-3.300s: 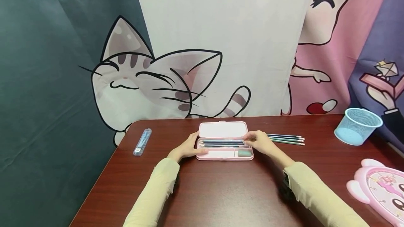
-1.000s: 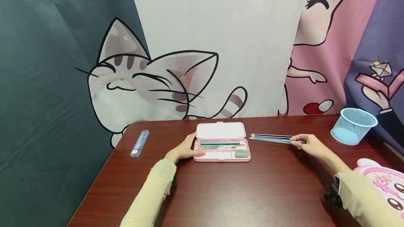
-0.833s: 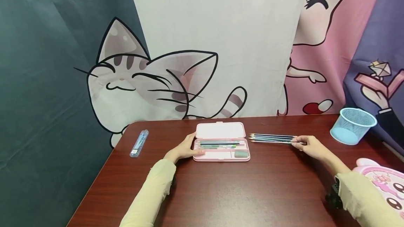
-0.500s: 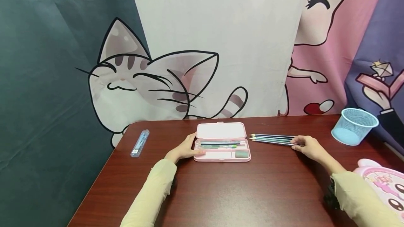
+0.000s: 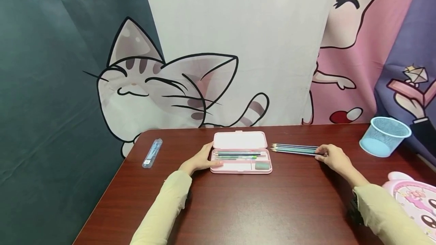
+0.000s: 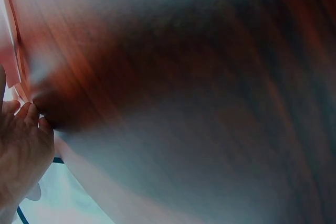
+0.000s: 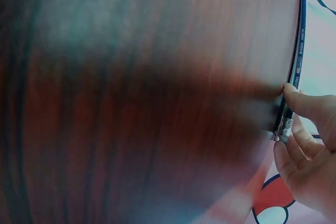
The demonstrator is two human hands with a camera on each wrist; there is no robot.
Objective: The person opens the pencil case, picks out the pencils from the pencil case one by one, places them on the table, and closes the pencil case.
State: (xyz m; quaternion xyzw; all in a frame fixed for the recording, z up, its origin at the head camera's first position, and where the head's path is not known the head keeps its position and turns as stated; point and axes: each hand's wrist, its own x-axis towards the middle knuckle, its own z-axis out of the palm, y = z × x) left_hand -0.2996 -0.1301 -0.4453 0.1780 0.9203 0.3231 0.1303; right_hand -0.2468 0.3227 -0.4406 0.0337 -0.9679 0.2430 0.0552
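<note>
An open pink pencil case (image 5: 241, 171) lies on the table with several pencils (image 5: 238, 154) in its long compartment and a grey-green eraser (image 5: 262, 166) in the small one. My left hand (image 5: 201, 158) holds the case's left end, thumb over the near rim and fingers along the side. To the right, a row of dark and teal pencils (image 5: 294, 149) lies with sharpened tips toward the case. My right hand (image 5: 335, 158) pinches the right ends of pencils there; in the right wrist view, thumb and fingertips close on a dark blue pencil (image 7: 299, 51) near its metal ferrule.
A clear plastic box with blue contents (image 5: 152, 153) lies at the table's left. A light blue mesh basket (image 5: 385, 137) stands at the far right, with a pink cartoon clock (image 5: 412, 199) nearer. A printed cloth (image 5: 286, 48) hangs behind the brown table (image 5: 238, 207).
My right hand has left the pencil case and moved right to the loose pencils' ends, staying there over the last second with small shifts. My left hand stays on the case.
</note>
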